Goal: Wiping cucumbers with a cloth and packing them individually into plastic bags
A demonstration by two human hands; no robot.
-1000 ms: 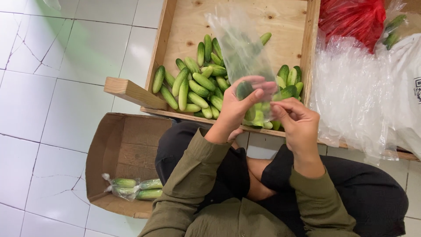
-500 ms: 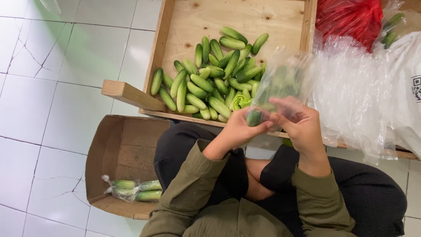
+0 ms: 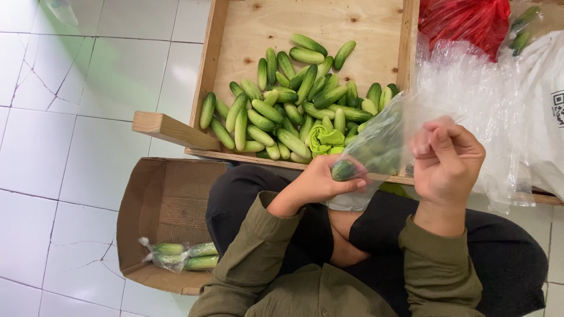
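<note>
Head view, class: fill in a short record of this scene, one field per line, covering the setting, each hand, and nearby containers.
Setting: person seated on a white tiled floor
Left hand: grips the bottom of a clear bag of cucumbers
Right hand: pinches the bag's top
Wooden crate: holds a pile of loose cucumbers
Cardboard box: holds one filled bag

Produce packing spot: tiled floor [image 3: 76, 117], cucumber crate [image 3: 202, 70], plastic bags [image 3: 470, 94].

Clear bagged cucumbers [image 3: 182, 256] in brown carton [image 3: 144, 202]; white square-coded sack [image 3: 549, 105] far right
</note>
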